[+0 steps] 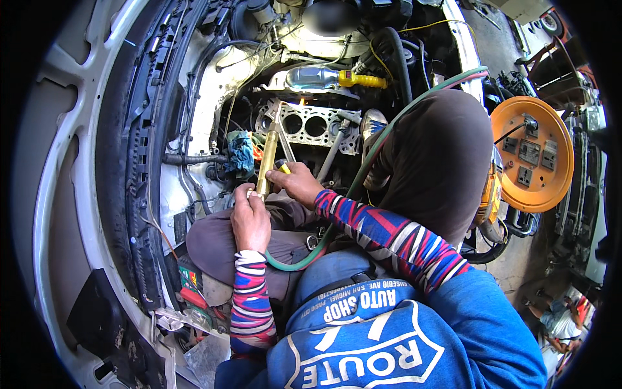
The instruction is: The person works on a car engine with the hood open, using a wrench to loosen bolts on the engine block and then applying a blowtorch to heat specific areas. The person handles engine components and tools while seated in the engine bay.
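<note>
A gas torch with a brass handle [267, 162] slants up over the engine block [304, 131], its head above the block's left end. My left hand [249, 220] is closed at the rear end of the handle, fingers around the fittings there. My right hand [299, 185] is closed against the handle's side. A small yellow piece [284, 168] shows at its fingertips; its kind is not clear. A slim metal bar [286, 146] runs beside the torch. Further right, a hammer [334, 146] rests with its head on the block.
A work lamp [317, 78] with a yellow handle lies behind the block. Green and red hoses [363, 168] loop past my raised knee. A blue rag [240, 152] sits left of the block. An orange cable reel [557, 149] stands at the right, a battery [190, 275] at lower left.
</note>
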The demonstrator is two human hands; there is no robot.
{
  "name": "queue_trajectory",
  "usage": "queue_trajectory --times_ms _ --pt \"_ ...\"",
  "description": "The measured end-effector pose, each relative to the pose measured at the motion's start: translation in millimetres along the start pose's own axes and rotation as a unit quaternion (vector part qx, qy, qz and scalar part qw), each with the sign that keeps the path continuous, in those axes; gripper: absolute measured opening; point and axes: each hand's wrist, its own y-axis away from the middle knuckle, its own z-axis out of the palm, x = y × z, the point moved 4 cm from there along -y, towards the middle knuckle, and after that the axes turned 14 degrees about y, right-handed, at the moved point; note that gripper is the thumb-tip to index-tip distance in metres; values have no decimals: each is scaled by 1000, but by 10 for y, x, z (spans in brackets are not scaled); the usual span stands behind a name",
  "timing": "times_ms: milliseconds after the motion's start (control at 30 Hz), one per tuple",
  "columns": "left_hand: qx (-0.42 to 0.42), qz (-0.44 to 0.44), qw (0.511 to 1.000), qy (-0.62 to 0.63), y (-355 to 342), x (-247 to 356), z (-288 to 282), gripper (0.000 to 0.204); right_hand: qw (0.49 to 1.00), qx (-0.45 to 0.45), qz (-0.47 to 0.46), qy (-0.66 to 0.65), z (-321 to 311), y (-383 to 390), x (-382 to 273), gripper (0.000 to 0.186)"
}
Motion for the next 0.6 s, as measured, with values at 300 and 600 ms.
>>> queue_trajectory --times_ms 300,600 --pt "-21 47 994 -95 -362 49 329 26 997 45 50 -23 -67 -243 281 36" --pt "-31 20 993 -114 -450 3 468 24 996 65 41 -40 -109 -347 433 33"
